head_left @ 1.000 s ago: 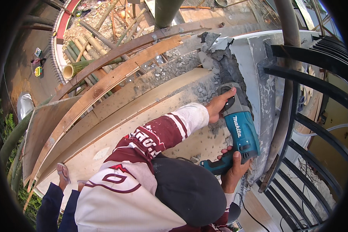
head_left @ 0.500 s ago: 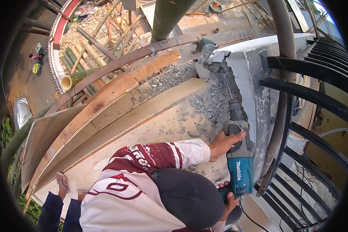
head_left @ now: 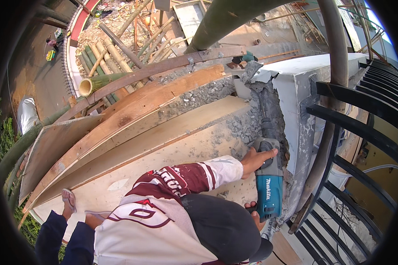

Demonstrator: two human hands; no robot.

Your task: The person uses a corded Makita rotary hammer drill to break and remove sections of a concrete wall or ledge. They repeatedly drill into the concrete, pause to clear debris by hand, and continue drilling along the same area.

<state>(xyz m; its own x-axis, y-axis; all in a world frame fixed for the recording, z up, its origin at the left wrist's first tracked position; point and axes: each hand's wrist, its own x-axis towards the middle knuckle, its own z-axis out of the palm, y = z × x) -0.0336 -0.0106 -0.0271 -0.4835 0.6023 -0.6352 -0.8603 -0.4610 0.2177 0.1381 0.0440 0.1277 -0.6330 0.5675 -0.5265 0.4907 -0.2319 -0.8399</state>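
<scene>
Neither of my hands shows. Below me a co-worker in a black cap (head_left: 221, 221) and a white and maroon shirt (head_left: 141, 229) bends over a teal and grey demolition hammer (head_left: 269, 194). The co-worker's front hand (head_left: 254, 161) grips its grey housing, and the other hand (head_left: 254, 215) is at the rear handle. The hammer's chisel (head_left: 264, 110) points along the broken edge of a white-painted concrete wall (head_left: 292, 101). Grey rubble (head_left: 243, 126) lies beside the chisel on pale plywood boards (head_left: 199, 154). Dust and chips hide the chisel's tip.
Black metal railing bars (head_left: 353, 119) and a wooden pole (head_left: 331, 53) stand at the right. A thick bamboo pole (head_left: 221, 22) crosses the top. Curved planks (head_left: 124, 110) edge the platform; far below are bamboo pieces (head_left: 115, 55) and debris. A cable (head_left: 281, 259) trails at the bottom.
My view has shifted, so the wall and railing sit lower and further right. Relative to the wall, the co-worker's hammer has moved forward along the broken edge. Both hands still grip it.
</scene>
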